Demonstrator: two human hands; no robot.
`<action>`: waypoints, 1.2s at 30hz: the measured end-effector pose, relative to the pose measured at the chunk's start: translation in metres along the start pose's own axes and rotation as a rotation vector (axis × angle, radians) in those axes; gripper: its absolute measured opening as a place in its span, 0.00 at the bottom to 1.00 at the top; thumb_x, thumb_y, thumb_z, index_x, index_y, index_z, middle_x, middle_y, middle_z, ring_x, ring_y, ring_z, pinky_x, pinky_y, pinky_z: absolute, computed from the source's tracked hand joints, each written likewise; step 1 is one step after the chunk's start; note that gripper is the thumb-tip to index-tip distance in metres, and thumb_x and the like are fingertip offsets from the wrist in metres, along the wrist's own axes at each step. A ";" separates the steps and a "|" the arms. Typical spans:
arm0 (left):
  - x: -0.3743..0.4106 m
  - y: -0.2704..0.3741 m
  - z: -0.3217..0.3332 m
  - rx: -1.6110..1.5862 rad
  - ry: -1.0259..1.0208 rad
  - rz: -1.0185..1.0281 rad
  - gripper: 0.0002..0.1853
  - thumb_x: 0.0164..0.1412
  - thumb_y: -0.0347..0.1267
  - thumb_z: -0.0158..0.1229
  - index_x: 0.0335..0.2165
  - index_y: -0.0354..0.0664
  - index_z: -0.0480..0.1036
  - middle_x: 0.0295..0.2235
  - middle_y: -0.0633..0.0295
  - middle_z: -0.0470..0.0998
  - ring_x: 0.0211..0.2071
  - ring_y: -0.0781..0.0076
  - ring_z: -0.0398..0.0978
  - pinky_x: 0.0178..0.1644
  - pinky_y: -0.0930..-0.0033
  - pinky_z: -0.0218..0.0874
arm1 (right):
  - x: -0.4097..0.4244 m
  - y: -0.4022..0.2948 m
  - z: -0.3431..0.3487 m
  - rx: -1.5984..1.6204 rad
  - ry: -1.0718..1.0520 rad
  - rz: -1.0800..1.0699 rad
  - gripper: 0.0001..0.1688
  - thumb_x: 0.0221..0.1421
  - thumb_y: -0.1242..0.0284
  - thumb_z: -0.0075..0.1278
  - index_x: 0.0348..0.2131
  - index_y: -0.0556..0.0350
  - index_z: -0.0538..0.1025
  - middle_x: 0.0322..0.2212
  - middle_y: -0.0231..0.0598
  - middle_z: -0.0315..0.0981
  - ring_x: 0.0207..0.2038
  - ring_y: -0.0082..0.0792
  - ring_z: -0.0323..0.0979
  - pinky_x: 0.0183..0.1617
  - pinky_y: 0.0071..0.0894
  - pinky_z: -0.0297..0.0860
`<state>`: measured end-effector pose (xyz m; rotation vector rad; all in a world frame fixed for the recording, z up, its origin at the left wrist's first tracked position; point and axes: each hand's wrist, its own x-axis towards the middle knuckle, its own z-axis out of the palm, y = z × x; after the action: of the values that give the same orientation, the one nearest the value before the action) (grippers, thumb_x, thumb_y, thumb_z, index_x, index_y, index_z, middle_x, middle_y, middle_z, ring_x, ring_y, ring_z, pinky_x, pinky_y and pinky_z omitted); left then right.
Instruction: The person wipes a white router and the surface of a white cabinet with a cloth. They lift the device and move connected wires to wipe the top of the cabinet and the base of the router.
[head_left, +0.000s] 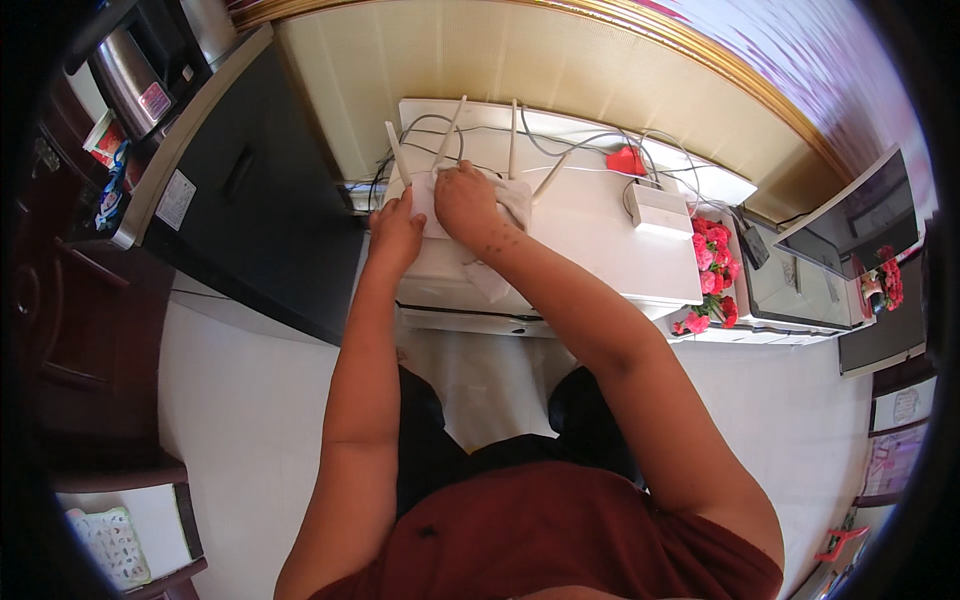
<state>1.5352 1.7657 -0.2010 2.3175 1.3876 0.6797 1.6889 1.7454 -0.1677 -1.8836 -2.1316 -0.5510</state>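
A white Wi-Fi router (424, 206) with several raised antennas sits on a white cabinet (592, 247), largely hidden by my hands and a cloth. My left hand (394, 229) grips the router's left edge, its fingertips by the base of the leftmost antenna (397, 154). Bunched under my right hand (466, 199) is a pale cloth (514, 201), pressed onto the top of the router. A loose end of this cloth hangs over the cabinet's front edge. The right fingertips lie close to the base of the second antenna (451, 129).
Grey and white cables run behind the router. A white box-shaped device (660, 211) and a red object (625, 160) stand to the right, near artificial flowers (712, 262) and a monitor (855, 217). A tall dark cabinet (255, 180) rises close on the left.
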 end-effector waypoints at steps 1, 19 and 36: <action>0.000 -0.002 0.001 -0.017 0.011 0.009 0.30 0.61 0.34 0.55 0.60 0.36 0.61 0.49 0.48 0.72 0.52 0.51 0.68 0.58 0.52 0.52 | 0.003 -0.004 0.005 0.018 0.001 -0.008 0.11 0.50 0.69 0.51 0.29 0.54 0.82 0.31 0.37 0.78 0.41 0.37 0.71 0.46 0.33 0.68; 0.001 0.003 -0.001 -0.001 -0.037 -0.044 0.32 0.60 0.34 0.54 0.61 0.37 0.60 0.52 0.46 0.70 0.54 0.48 0.66 0.60 0.52 0.51 | -0.001 0.013 -0.008 0.438 -0.062 -0.219 0.16 0.47 0.77 0.52 0.38 0.49 0.81 0.39 0.43 0.72 0.46 0.46 0.69 0.49 0.42 0.71; -0.023 0.031 -0.023 -0.024 -0.034 -0.040 0.40 0.55 0.36 0.63 0.62 0.36 0.57 0.55 0.42 0.69 0.55 0.43 0.67 0.61 0.56 0.56 | -0.136 0.110 -0.103 0.548 0.179 0.402 0.28 0.59 0.66 0.49 0.56 0.59 0.68 0.51 0.56 0.67 0.53 0.58 0.66 0.56 0.46 0.65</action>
<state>1.5353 1.7320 -0.1708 2.2664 1.3991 0.6382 1.8099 1.5894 -0.1191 -1.7815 -1.5220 -0.0353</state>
